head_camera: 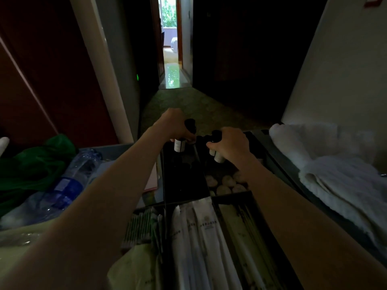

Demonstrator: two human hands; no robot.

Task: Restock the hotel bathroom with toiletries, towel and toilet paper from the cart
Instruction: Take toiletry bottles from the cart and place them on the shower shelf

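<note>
Room: a dim corridor is seen, with carpet (188, 105) running to a bright doorway (170, 38) at the far end.
Surface: the top of a cart (117, 148) fills the foreground, with a black divided tray (184, 178) set along its middle.
Left hand (174, 124): it is held above the far end of the tray, its fingers clamped round a small bottle (179, 145) with a white body and black cap, which is lifted clear of the tray.
Right hand (230, 143): it is just beside the left hand, its fingers curled tight round white bottles (217, 157); two white ends show below the fingers and a black cap above them.
Tray contents: pale round pieces (227, 181) lie in the compartment under the right wrist; long white packets (201, 227) are stacked at the near end.
Right edge of cart: folded white towels (335, 168) are piled.
Left edge of cart: water bottles (69, 181) are laid beside a green cloth (37, 164).
</note>
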